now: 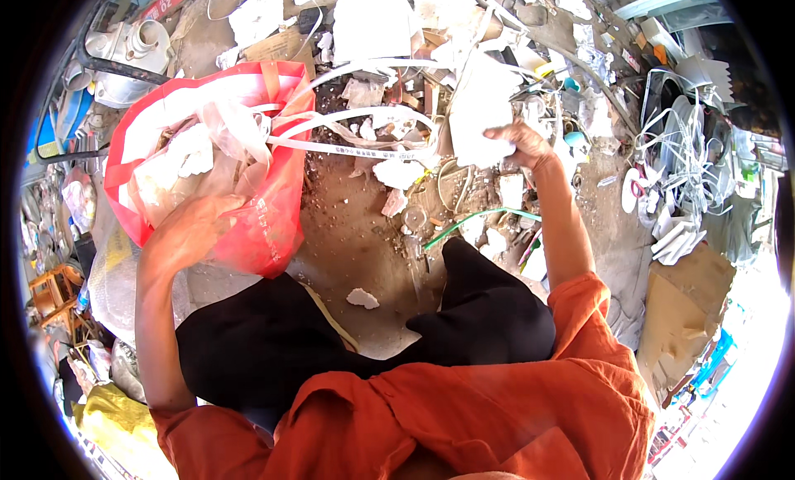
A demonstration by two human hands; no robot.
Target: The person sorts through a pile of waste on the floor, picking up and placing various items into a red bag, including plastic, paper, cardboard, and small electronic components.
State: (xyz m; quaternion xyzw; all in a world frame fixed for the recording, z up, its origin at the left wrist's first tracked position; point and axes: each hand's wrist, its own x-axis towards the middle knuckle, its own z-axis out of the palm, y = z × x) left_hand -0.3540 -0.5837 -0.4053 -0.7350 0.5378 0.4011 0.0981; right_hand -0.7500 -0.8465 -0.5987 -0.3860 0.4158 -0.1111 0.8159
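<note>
A large red bag with a white lining stands at my left, its mouth facing up. White foam chunks and crumpled clear plastic lie inside it. My left hand is closed on the bag's near rim, its fingertips partly hidden against the plastic. At the right, my right hand grips the lower end of a flat white piece of foam and holds it above the litter. White plastic straps loop from the bag's mouth across to the foam.
Mixed scrap and foam bits cover the ground ahead. A green strip lies near my knee. Tangled white strapping and flattened cardboard are at the right. A black metal frame stands beyond the bag, beside a pale plastic housing.
</note>
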